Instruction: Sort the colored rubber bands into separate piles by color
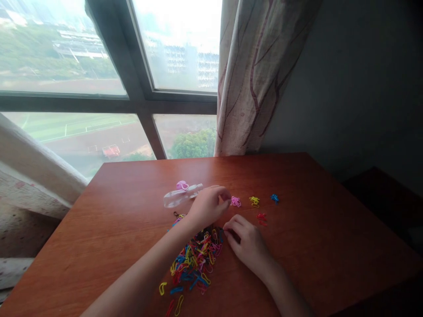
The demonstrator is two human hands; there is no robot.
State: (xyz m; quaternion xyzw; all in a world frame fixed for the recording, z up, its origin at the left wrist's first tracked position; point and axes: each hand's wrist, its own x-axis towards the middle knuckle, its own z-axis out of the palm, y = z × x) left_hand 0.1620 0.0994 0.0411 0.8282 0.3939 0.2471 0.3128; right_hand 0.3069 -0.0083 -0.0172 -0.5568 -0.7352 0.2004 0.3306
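A mixed heap of small coloured loops, which look like rubber bands, lies on the table; several are yellow, blue, red, pink or black. My left hand reaches over the heap, thumb and fingers curled together beside a small pile of pink loops. Whatever its fingertips hold is too small to make out. At the heap's right edge my right hand is closed in a pinch, fingertips by dark loops; what is between them cannot be told. My left forearm hides part of the heap.
Right of the pink pile sit small piles of yellow loops, blue loops and red loops. A clear plastic container with a pink piece lies behind my left hand. The brown table meets a window and curtain.
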